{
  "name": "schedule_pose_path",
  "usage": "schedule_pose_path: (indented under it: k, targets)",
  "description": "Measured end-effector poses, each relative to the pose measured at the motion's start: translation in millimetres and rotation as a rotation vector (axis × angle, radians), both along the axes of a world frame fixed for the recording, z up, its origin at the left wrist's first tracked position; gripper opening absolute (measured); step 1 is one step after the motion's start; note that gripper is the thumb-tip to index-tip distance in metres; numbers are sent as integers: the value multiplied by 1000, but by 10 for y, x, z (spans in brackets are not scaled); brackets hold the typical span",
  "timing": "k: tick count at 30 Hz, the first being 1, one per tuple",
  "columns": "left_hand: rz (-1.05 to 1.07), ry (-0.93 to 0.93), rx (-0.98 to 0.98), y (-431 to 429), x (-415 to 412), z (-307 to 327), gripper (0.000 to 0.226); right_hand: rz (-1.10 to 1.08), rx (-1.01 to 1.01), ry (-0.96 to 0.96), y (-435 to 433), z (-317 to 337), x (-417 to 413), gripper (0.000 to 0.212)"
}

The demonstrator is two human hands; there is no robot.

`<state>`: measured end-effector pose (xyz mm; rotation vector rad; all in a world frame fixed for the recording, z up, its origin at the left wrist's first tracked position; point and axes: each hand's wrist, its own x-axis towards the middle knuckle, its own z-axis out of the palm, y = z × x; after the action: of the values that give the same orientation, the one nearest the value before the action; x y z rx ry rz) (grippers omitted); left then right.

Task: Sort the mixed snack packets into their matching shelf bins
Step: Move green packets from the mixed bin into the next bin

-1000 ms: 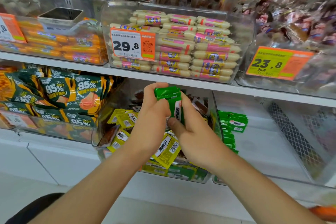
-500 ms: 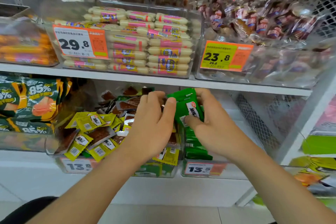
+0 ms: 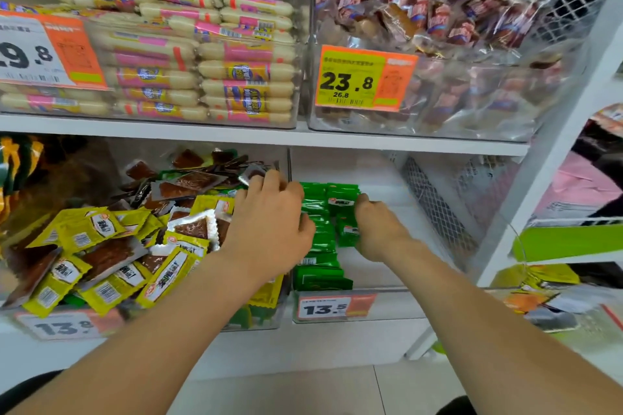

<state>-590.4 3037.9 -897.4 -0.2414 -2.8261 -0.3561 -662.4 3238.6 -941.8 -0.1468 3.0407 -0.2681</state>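
Observation:
On the lower shelf, a clear bin (image 3: 141, 313) holds mixed snack packets: yellow ones (image 3: 84, 229), brown ones (image 3: 188, 185) and a few green ones low at its front. To its right, a second clear bin (image 3: 397, 300) holds a row of green packets (image 3: 320, 246) along its left wall. My right hand (image 3: 381, 232) is inside this bin and pinches a small stack of green packets (image 3: 342, 204) at the row's back. My left hand (image 3: 269, 226) lies over the wall between the bins, its bent fingers touching the row's left side.
Above, a shelf board (image 3: 303, 136) carries a bin of pink-and-white sausages (image 3: 219, 71) and a bin of dark wrapped snacks (image 3: 438, 20). A white upright post (image 3: 556, 152) and wire mesh (image 3: 435, 205) close the right side. Price tags hang on the bin fronts.
Both hands have moved right and down, from above the mixed bin into the right bin, carrying the green packets to the row there. The view has shifted right and closer.

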Motion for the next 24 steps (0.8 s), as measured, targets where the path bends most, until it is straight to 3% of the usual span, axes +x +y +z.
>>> schedule_pose_path:
  k: [8, 17, 20, 24]
  targets:
    - [-23, 9, -3, -25, -99, -106, 29, -94, -124, 119, -33, -171, -277, 60]
    - [-17, -25, 17, -26, -101, -102, 35, -238, -451, 140, -148, -226, -336, 59]
    - [-34, -18, 31, -44, -105, -116, 33, -253, -421, 148, -131, -244, -332, 51]
    - [-66, -1, 43, -77, -94, -123, 34, -176, -113, 164, -139, -234, -296, 55]
